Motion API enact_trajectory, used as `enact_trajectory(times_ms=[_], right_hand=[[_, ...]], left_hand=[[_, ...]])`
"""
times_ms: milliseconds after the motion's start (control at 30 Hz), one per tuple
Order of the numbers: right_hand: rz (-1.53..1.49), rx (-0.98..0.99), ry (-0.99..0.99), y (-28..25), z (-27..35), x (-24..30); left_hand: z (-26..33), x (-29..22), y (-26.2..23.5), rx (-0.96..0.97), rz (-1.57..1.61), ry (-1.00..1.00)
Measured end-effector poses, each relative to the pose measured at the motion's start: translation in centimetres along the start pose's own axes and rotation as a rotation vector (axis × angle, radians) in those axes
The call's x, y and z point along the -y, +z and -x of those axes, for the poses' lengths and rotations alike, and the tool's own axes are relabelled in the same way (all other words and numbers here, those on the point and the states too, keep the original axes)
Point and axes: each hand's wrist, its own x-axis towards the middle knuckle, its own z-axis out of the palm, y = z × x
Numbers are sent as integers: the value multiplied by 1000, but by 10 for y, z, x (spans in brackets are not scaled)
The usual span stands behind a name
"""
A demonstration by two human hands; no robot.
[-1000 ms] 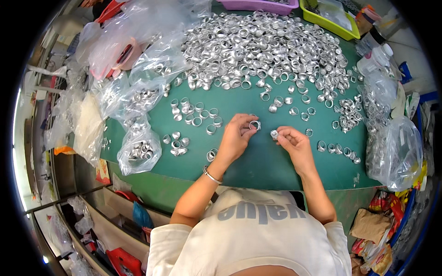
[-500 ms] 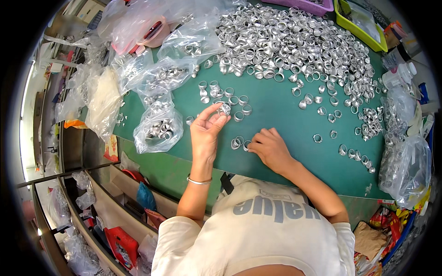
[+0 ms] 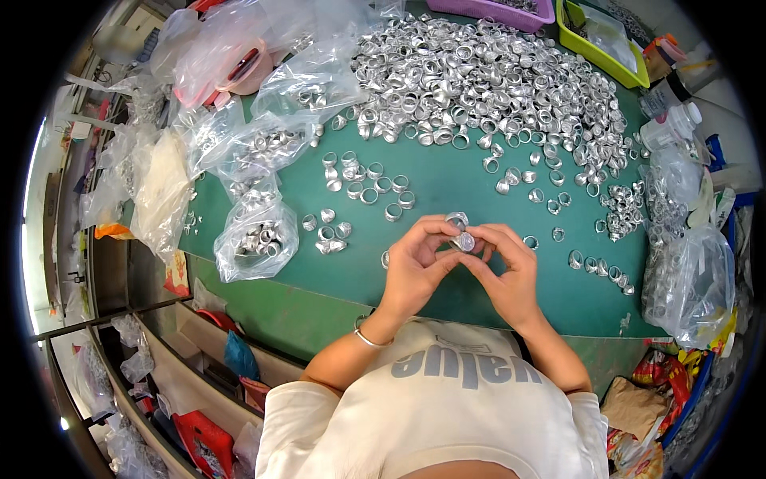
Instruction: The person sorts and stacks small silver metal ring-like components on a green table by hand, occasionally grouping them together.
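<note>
Two silver-coloured rings (image 3: 463, 242) are pinched between my hands, just above the near part of the green table (image 3: 335, 275). My left hand (image 3: 415, 262) is closed on them from the left, with thumb and fingertips together. From the other side my right hand (image 3: 511, 275) grips them with bent fingers. A single ring (image 3: 385, 259) shows partly beside my left hand. Farther left lie a small cluster of rings (image 3: 326, 233) and, beyond it, a loose group of rings (image 3: 369, 195). My fingers cover part of the held rings.
A big heap of rings (image 3: 487, 88) covers the far side. Clear plastic bags with rings (image 3: 259, 243) stand at the left, another bulky bag (image 3: 698, 287) at the right. Purple (image 3: 503, 12) and yellow-green trays (image 3: 606, 52) sit at the back. Short rows of rings (image 3: 598, 269) lie right.
My left hand has come right and nearer, bringing its ring to my right hand. Both hands now meet on two rings. More rings lie in the left cluster's place, and the view has shifted slightly.
</note>
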Motion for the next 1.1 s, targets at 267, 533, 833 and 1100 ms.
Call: enact_trajectory(times_ms=[267, 533, 833, 1100], right_hand=[[-142, -92, -34, -8, 8, -5], [-55, -53, 50, -28, 16, -19], [220, -97, 96, -62, 37, -13], [753, -125, -66, -135, 56, -40]], left_hand=[[-5, -5, 11, -176, 230, -192], [-4, 6, -5, -72, 452, -313], [-12, 44, 31, 149, -118, -407], [-43, 99, 102, 470, -782, 18]])
